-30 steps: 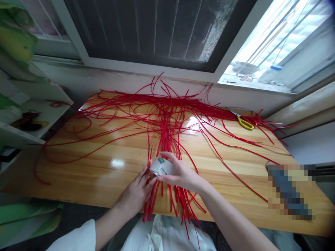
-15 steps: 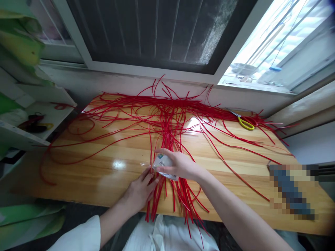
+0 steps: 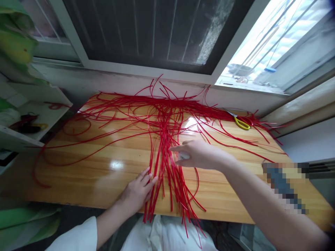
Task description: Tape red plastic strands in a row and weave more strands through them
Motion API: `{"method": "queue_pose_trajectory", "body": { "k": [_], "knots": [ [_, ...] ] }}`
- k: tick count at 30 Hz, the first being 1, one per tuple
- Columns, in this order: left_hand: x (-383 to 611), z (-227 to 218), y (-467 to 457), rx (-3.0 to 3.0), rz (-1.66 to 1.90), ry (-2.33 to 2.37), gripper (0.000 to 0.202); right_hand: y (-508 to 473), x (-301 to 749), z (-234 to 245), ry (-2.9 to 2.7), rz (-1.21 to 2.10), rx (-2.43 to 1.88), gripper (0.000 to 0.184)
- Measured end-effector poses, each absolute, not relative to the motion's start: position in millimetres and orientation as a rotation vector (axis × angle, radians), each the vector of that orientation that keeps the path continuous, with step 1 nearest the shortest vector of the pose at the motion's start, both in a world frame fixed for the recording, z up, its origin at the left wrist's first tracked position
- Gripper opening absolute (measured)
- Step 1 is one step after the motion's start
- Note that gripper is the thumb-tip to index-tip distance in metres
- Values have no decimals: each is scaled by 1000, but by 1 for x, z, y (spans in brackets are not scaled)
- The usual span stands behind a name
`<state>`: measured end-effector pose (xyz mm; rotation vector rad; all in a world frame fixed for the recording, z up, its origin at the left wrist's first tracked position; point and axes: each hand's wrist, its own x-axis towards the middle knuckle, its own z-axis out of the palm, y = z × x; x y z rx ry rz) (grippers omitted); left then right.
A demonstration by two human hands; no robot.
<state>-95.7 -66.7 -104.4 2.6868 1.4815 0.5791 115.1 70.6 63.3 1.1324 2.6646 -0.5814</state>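
Long thin red cords (image 3: 165, 134) run in a bundle down the middle of the wooden table, their cut ends hanging over the front edge. At the bundle's left side, my left hand (image 3: 138, 190) has its fingers and thumb around a few of the cords, close to the tabletop. My right hand (image 3: 201, 155) grips a roll of clear tape (image 3: 184, 156) with a white label, beside the bundle's right side. Its index finger points left over the cords. Most of the roll is hidden by the hand, and I cannot make out the tape's loose end.
More red cords spread along the table's back by the wall. Scissors with yellow handles (image 3: 242, 122) lie on them at the right. A blurred-out dark object (image 3: 285, 188) is at the table's right. A white shelf (image 3: 23, 137) stands left, and a window (image 3: 151, 31) is behind.
My right hand has moved right with the tape roll, from over the cords to their right side. My left hand stays by the left cords. The whole view has shifted slightly.
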Motion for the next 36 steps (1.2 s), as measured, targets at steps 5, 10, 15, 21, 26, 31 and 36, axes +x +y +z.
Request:
{"method": "queue_pose_trajectory", "body": {
  "k": [5, 10, 15, 21, 26, 31, 36],
  "knots": [
    [-92, -101, -68, 2702, 575, 1528, 40, 64, 127, 106, 2705, -1054, 1161, 49],
    [-91, -103, -71, 2720, 596, 1529, 40, 52, 106, 123, 2513, -1700, 1197, 43],
    [-90, -118, -72, 2668, 610, 1590, 41, 52, 75, 85, 2505, -2250, 1104, 39],
    [-86, -141, -73, 2536, 457, 1599, 49, 46, 39, 24, 2458, -2640, 999, 40],
    [-83, -140, -78, 2506, 415, 1602, 55, 44, 25, -5, 2429, -2437, 1047, 41],
    [-81, -128, -77, 2522, 332, 1597, 56, 54, 24, -3, 2438, -2038, 1237, 35],
    [-81, -117, -77, 2529, 223, 1594, 52, 65, 17, 15, 2415, -1661, 1299, 33]
  ]
}}
